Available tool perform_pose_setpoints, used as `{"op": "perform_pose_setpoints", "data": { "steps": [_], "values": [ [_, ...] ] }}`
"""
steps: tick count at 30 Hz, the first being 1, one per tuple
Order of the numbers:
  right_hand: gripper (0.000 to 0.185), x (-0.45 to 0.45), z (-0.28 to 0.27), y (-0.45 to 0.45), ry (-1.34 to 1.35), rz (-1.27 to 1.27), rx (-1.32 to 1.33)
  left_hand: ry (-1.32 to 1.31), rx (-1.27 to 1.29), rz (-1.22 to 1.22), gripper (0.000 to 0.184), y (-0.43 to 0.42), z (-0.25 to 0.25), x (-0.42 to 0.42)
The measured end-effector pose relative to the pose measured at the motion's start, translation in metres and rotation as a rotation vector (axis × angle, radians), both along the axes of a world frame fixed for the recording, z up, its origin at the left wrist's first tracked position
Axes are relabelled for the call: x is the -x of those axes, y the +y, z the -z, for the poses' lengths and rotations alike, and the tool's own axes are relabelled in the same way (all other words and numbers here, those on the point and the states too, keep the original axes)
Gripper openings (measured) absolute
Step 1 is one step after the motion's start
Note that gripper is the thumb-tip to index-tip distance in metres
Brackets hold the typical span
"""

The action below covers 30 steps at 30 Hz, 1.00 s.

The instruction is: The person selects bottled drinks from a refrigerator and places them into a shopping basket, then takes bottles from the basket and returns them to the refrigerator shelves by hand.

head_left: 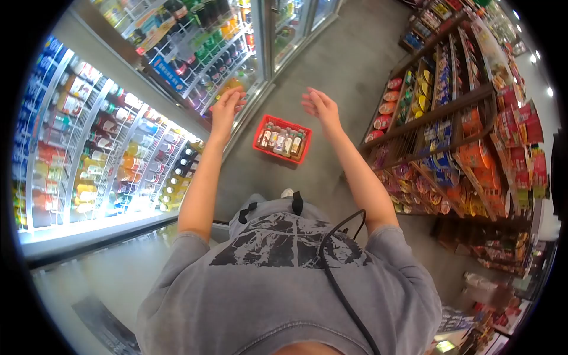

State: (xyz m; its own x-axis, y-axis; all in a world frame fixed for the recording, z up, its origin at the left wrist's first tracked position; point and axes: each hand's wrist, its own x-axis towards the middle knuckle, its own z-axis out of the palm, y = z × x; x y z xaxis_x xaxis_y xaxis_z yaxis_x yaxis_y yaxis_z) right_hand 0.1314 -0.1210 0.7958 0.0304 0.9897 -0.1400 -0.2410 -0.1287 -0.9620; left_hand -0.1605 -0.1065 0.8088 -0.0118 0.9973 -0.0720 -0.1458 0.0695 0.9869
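Floor (355,65) is lying open between cooler (131,87) and rack (473,94); basket (273,155) of bottles (288,145) is obstructing; left hand (228,105) is hovering cooler-side, half-curled; right hand (321,107) is hovering, loosely bent

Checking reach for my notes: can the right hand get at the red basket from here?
Probably, with some bending: the right hand looks empty, and nothing visible blocks its way to the red basket, which sits on the floor.
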Motion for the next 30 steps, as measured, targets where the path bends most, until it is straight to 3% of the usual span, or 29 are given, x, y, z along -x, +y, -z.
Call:
{"op": "perform_pose_setpoints", "data": {
  "steps": [9,17,23,30],
  "values": [
    [0.044,-0.043,0.022,-0.022,0.031,0.136,0.052,0.018,0.057,0.131,0.033,0.012,0.011,-0.035],
    [0.044,-0.026,0.025,-0.01,0.098,0.101,0.044,0.02,0.065,0.094,0.033,0.013,0.0,-0.018],
    [0.044,-0.003,0.053,-0.008,0.104,0.062,0.111,-0.032,0.096,0.084,0.032,0.005,0.027,-0.016],
    [0.044,0.009,0.116,0.0,0.143,0.038,0.195,-0.007,0.237,0.044,0.033,-0.009,0.094,-0.024]
  ]
}}
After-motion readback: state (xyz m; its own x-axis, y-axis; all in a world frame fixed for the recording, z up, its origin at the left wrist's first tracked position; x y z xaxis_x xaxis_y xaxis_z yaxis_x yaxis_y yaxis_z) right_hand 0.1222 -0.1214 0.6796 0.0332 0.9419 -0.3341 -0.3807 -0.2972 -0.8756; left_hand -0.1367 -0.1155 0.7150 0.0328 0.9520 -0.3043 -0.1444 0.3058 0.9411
